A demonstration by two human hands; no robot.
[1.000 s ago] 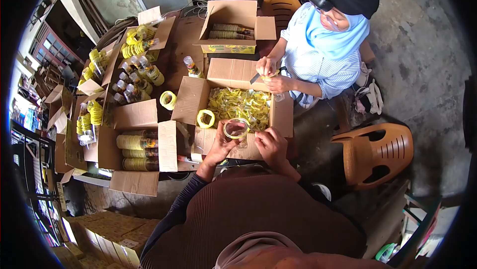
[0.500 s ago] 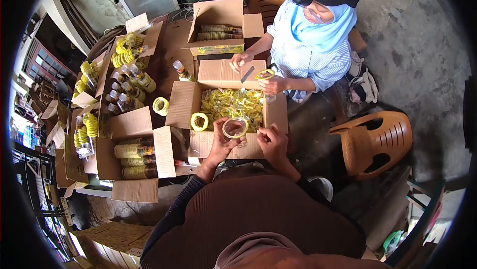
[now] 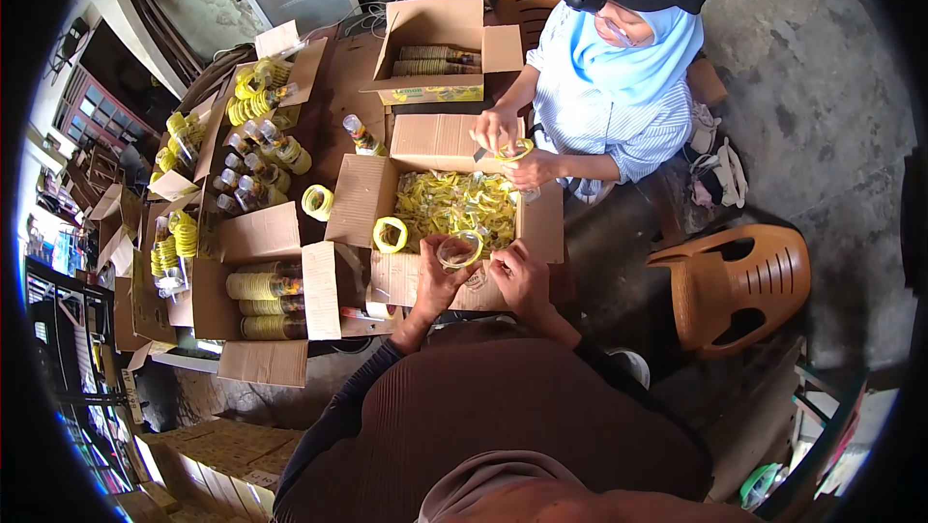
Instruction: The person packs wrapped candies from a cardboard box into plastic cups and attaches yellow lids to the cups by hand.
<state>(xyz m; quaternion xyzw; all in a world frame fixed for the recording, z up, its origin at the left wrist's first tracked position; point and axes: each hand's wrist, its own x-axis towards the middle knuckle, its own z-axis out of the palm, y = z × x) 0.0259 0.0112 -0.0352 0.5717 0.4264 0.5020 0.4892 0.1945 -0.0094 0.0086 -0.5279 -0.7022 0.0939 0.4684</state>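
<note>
My left hand is closed around a clear plastic cup with a yellow rim, tilted so that its round mouth faces up at me. Close by on the right, my right hand has its fingers curled and pressed together; anything pinched in them is too small to make out. Both hands are over the near flap of an open cardboard box that holds many yellow and clear scraps. A yellow ring-shaped piece rests at the box's left edge.
Across the box, a co-worker's hands hold another yellow-rimmed cup and a blade-like tool. Another yellow ring stack and a bottle-like stack stand leftward. Boxes of stacked cups line the left. An orange chair is at right.
My right hand has shifted slightly left, nearer the cup in my left hand. The co-worker's hand with the blade has come down to their cup. The whole view has shifted a little.
</note>
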